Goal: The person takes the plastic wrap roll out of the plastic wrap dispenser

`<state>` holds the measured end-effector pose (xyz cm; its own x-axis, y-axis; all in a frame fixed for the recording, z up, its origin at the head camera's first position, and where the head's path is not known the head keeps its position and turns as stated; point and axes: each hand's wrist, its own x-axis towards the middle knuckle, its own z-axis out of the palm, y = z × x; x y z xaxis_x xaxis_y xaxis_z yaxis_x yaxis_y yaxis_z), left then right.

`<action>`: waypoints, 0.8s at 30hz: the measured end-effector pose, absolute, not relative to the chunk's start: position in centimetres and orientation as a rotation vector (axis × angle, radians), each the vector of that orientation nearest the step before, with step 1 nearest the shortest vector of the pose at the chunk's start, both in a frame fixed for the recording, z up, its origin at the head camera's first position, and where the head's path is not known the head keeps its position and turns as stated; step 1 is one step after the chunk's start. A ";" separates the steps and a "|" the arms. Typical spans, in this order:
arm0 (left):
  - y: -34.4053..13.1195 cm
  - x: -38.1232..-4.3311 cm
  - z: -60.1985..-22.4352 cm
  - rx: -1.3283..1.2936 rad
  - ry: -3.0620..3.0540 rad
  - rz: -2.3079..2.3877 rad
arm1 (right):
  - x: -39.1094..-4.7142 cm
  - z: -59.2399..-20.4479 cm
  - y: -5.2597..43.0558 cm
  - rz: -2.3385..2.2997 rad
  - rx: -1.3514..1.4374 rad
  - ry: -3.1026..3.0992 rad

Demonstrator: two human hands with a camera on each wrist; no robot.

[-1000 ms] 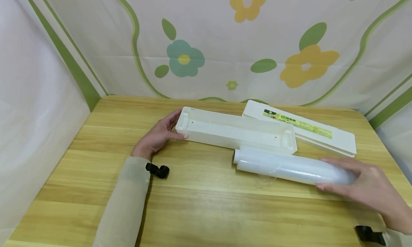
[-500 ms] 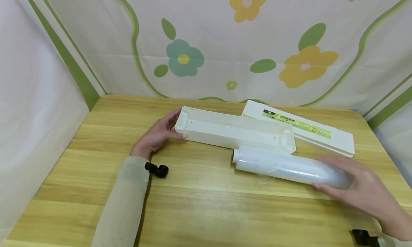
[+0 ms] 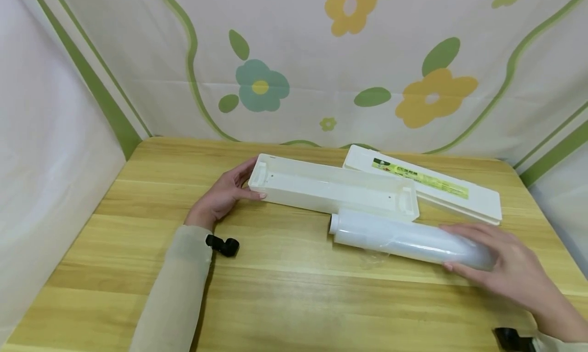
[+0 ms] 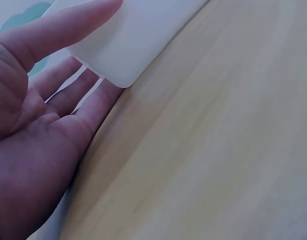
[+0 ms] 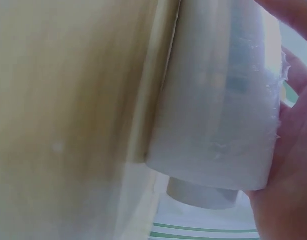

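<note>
A long white open box lies on the wooden table, its hollow side up. My left hand grips its left end, the thumb on the near wall and the fingers behind; the left wrist view shows the thumb along the white end of the box. In front of the box's right half lies a roll of cling film, with a loose clear flap at its near side. My right hand holds the roll's right end between thumb and fingers. In the right wrist view, the core pokes out of the cling film roll by the palm.
Behind the box and to its right lies a white lid with a green and yellow label. A flower-printed curtain rises at the table's back edge. Bare wood of the table shows in front.
The roll and my right hand have shifted very slightly left in the head view, much as the whole scene has. Both hands keep their holds.
</note>
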<state>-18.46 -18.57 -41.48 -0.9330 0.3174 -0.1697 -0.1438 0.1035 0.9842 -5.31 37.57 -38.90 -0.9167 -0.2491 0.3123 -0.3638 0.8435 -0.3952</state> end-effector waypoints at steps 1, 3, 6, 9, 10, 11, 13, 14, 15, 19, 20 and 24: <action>-18.6 -18.5 -41.5 0.168 2.049 1.891 | -5.4 -38.9 37.5 0.673 0.474 -2.779; -18.6 -18.4 -41.4 0.169 2.048 1.889 | -5.5 -38.7 37.3 0.674 0.503 -2.785; -18.7 -18.3 -41.4 0.176 2.042 1.874 | -6.0 -38.0 36.8 0.629 0.579 -2.756; -18.9 -18.0 -40.9 0.187 2.036 1.863 | -6.8 -37.0 35.8 0.560 0.639 -2.703; -19.1 -17.9 -40.6 0.192 2.050 1.851 | -7.2 -36.5 35.4 0.553 0.653 -2.682; -19.2 -17.8 -40.2 0.190 2.071 1.835 | -7.6 -36.0 35.0 0.545 0.658 -2.677; -19.3 -17.6 -39.2 0.171 2.158 1.765 | -8.4 -34.8 33.9 0.537 0.636 -2.699; -19.3 -17.4 -38.5 0.141 2.213 1.718 | -8.8 -34.2 33.3 0.533 0.616 -2.726; -19.2 -17.2 -37.7 0.103 2.267 1.667 | -9.2 -33.5 32.6 0.516 0.598 -2.757; -18.3 -16.5 -34.2 -0.021 2.505 1.461 | -11.0 -30.7 29.0 0.399 0.519 -2.917; -17.9 -16.4 -33.4 -0.028 2.562 1.423 | -11.5 -30.0 28.0 0.372 0.507 -2.952; -16.3 -15.8 -31.0 0.042 2.868 1.123 | -12.5 -28.3 25.0 0.255 0.397 -3.058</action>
